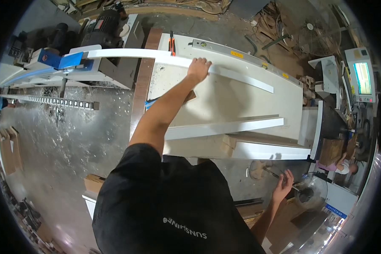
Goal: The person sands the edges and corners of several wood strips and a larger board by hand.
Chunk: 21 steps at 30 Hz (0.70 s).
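My left hand [199, 69] reaches across the worktable [241, 103] with its fingers curled over a long white strip [245, 79]. The strip runs left past the table's edge, toward a machine with blue parts [51, 59]. My right hand [283, 186] hangs off the table's near right side, fingers apart and holding nothing. Just beyond the strip lie an orange and black utility knife [172, 44] and a grey spirit level [222, 47]. Nearer me, another white strip [233, 127] crosses the table. A stack of white-faced boards [271, 150] lies at the near edge.
A control screen [363, 78] stands at the far right. On the right are a round fan [311, 190] and a person [343, 166] farther off. A motor [103, 27] sits at the back left. A slotted metal rail [51, 99] extends over the floor at left.
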Each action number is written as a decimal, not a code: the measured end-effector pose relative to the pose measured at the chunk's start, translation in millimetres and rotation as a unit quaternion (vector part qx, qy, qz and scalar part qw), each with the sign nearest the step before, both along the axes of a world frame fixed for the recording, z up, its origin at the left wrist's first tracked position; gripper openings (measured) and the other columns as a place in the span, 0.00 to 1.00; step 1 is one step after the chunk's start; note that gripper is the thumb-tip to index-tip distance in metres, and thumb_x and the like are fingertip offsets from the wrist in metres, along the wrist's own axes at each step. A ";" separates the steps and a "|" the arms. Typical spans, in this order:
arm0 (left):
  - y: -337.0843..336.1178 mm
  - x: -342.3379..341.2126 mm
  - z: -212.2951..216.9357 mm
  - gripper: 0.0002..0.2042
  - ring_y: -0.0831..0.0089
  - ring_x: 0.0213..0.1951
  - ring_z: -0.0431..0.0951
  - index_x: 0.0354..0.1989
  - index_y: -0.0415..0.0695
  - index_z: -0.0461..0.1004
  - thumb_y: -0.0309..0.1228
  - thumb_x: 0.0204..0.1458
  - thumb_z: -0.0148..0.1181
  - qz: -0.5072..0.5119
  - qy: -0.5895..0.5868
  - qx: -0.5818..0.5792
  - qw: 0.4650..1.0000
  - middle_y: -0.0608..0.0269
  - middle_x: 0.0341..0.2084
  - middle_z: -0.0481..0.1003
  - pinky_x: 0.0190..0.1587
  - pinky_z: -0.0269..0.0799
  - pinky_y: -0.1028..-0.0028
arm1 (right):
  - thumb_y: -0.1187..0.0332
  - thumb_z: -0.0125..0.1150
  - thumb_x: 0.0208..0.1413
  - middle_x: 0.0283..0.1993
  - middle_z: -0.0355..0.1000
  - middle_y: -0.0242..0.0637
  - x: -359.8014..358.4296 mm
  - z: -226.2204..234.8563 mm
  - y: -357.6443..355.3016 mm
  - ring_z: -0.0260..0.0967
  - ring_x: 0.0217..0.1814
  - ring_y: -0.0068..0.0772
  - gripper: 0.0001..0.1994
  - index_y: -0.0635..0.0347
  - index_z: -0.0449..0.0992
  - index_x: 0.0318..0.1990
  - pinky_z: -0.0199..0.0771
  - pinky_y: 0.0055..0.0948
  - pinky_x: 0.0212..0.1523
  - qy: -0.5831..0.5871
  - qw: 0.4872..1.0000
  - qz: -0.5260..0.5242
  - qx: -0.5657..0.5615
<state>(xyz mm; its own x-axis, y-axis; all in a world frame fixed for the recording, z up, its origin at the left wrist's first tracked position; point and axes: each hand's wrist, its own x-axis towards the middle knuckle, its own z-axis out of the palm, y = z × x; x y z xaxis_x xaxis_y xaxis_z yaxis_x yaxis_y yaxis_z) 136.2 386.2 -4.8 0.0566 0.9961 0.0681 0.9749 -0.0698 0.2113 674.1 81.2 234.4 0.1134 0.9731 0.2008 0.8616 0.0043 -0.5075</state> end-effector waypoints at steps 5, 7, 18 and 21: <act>-67.4 -22.8 -23.4 0.30 0.59 0.62 0.72 0.62 0.50 0.74 0.44 0.51 0.72 -0.003 -0.109 0.023 0.994 0.57 0.56 0.75 0.65 0.64 0.59 | 0.69 0.60 0.68 0.62 0.72 0.43 8.4 -21.9 -38.0 0.71 0.60 0.37 0.12 0.63 0.78 0.55 0.73 0.32 0.57 0.010 1.000 -0.017 -0.014; -88.2 -45.2 -23.6 0.30 0.59 0.62 0.71 0.64 0.51 0.73 0.44 0.51 0.72 -0.011 -0.096 0.002 0.995 0.57 0.57 0.75 0.65 0.63 0.58 | 0.73 0.62 0.65 0.59 0.73 0.44 4.1 -25.8 -44.5 0.72 0.59 0.41 0.12 0.62 0.78 0.54 0.74 0.34 0.56 -0.057 0.997 0.004 -0.052; -111.7 -315.8 50.2 0.44 0.50 0.75 0.55 0.75 0.46 0.58 0.51 0.52 0.69 0.183 0.141 -0.033 0.972 0.48 0.74 0.60 0.76 0.50 0.53 | 0.79 0.65 0.58 0.52 0.77 0.46 -39.6 -10.4 -23.4 0.76 0.54 0.48 0.12 0.62 0.78 0.49 0.74 0.38 0.57 -0.050 0.996 -0.008 -0.074; -136.5 -421.1 36.5 0.46 0.51 0.78 0.48 0.80 0.60 0.51 0.49 0.53 0.68 0.224 0.183 -0.132 0.948 0.65 0.79 0.53 0.78 0.42 0.47 | 0.78 0.65 0.59 0.51 0.78 0.47 -43.8 -16.0 -19.6 0.77 0.53 0.49 0.10 0.62 0.79 0.48 0.75 0.38 0.56 -0.018 0.996 -0.006 -0.082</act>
<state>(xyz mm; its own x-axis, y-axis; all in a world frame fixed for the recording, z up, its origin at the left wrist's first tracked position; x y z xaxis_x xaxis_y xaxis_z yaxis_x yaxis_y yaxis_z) -284.9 249.8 31.7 -0.4047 0.9053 -0.1290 0.9056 0.3771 -0.1942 630.3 61.6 218.4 0.1212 0.9917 0.0434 0.8785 -0.0868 -0.4698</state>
